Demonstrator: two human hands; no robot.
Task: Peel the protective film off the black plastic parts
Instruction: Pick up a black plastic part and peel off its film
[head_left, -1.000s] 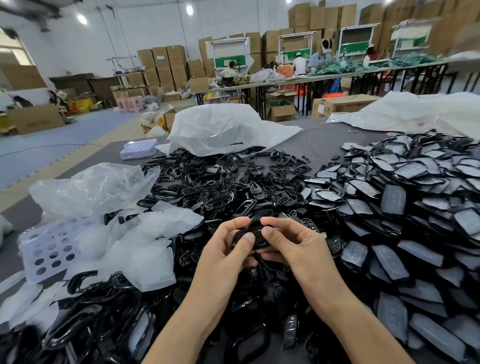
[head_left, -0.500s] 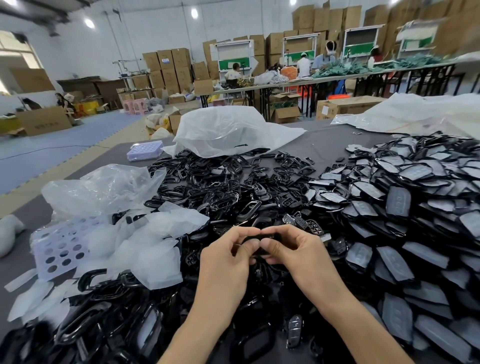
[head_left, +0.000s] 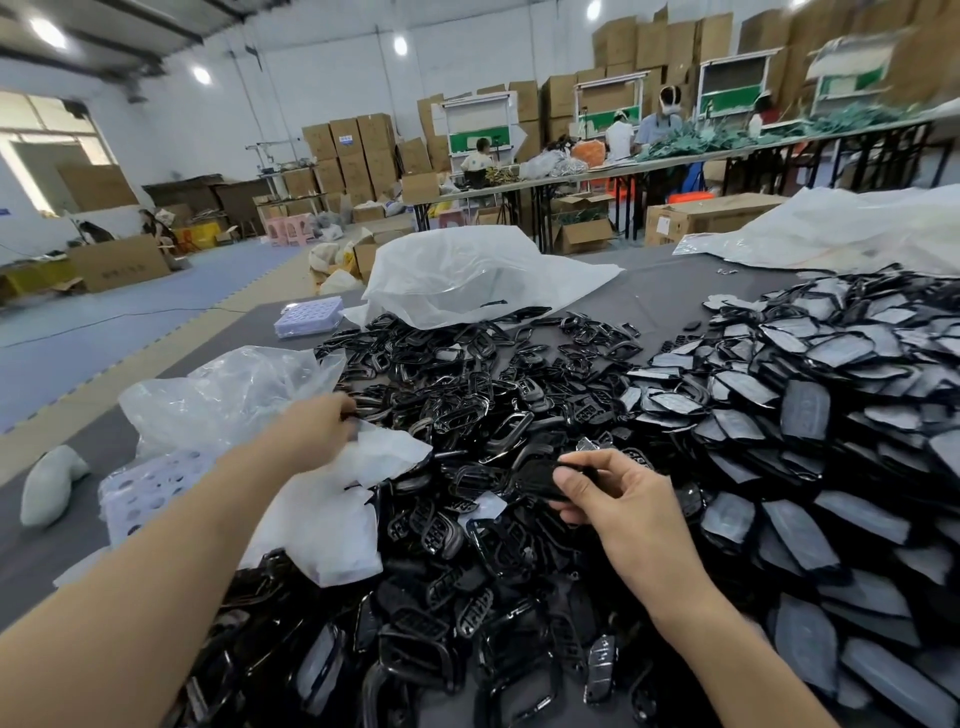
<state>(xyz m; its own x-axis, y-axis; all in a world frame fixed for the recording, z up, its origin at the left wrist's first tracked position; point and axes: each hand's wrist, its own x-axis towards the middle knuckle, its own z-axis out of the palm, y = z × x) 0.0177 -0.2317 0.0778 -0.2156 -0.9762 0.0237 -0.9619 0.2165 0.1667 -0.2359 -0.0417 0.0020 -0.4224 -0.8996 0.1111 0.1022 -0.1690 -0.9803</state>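
The loose frames (head_left: 467, 395) in the middle heap are black plastic, glossy, with bright reflections on their edges. The covered parts (head_left: 831, 395) on the right are black plastic too, but a thin film makes their faces dull and grey. The black part (head_left: 535, 475) in the grip of the right hand (head_left: 618, 499) looks matt. The peeled film (head_left: 332, 519) is soft, milky and half transparent. The clear bag (head_left: 223, 389) is thin, wrinkled, shiny plastic. The counter (head_left: 649, 301) is grey and matt, the boxes (head_left: 363, 150) are brown cardboard

left hand (head_left: 318, 427): outstretched, grip unclear | right hand (head_left: 615, 501): pinch grip
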